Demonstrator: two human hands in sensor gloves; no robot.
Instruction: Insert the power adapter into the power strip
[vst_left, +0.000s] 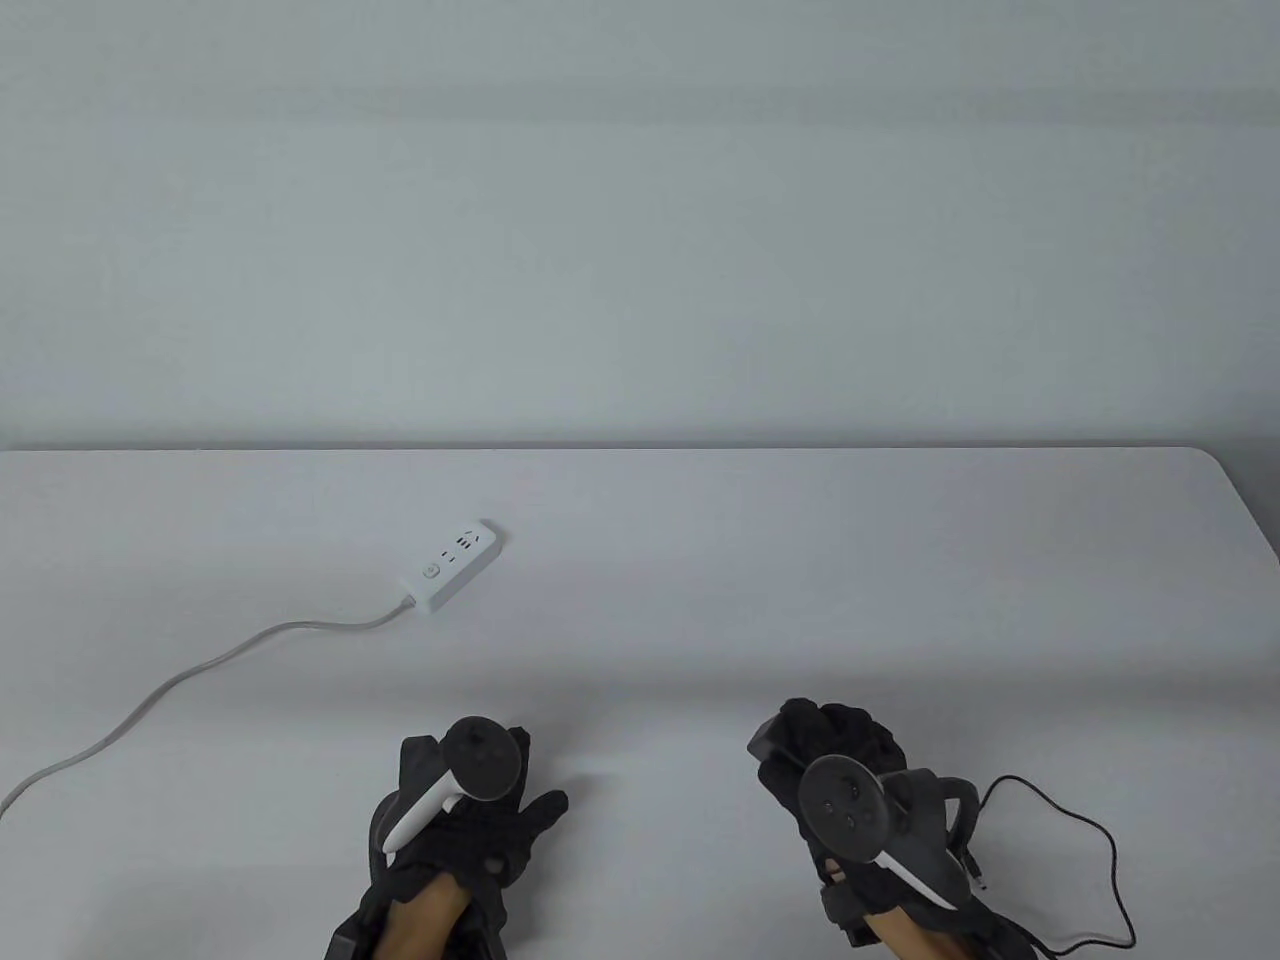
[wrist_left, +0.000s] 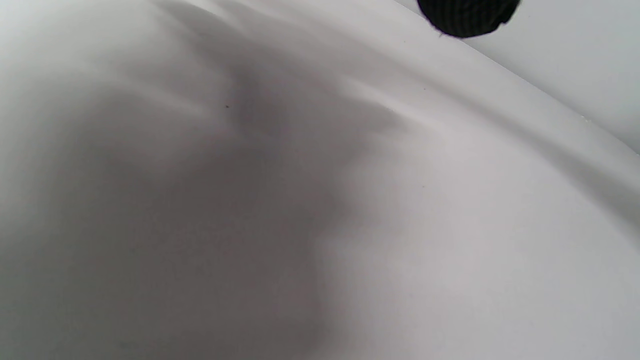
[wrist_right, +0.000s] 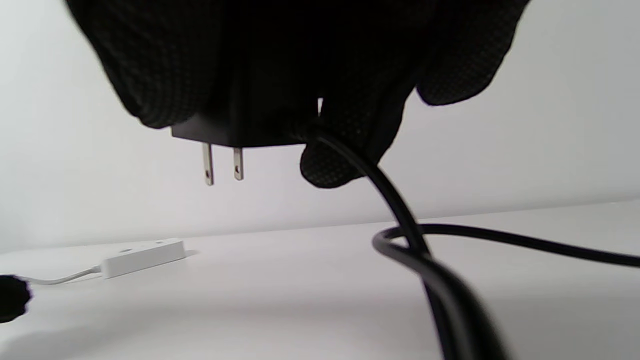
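Note:
A white power strip (vst_left: 451, 565) lies on the table left of centre, its grey cord (vst_left: 190, 675) running off to the left; it also shows far off in the right wrist view (wrist_right: 142, 257). My right hand (vst_left: 835, 750) grips the black power adapter (wrist_right: 235, 127) above the table at the front right, its two metal prongs (wrist_right: 222, 164) pointing down. The adapter's black cable (vst_left: 1085, 830) loops behind the hand. My left hand (vst_left: 470, 800) rests low over the table at the front, fingers spread, holding nothing. Only one of its fingertips (wrist_left: 467, 17) shows in the left wrist view.
The white table (vst_left: 800, 560) ends at a back edge against a pale wall, with a rounded corner at the right. The adapter cable's small plug end (vst_left: 982, 882) lies on the table by my right wrist.

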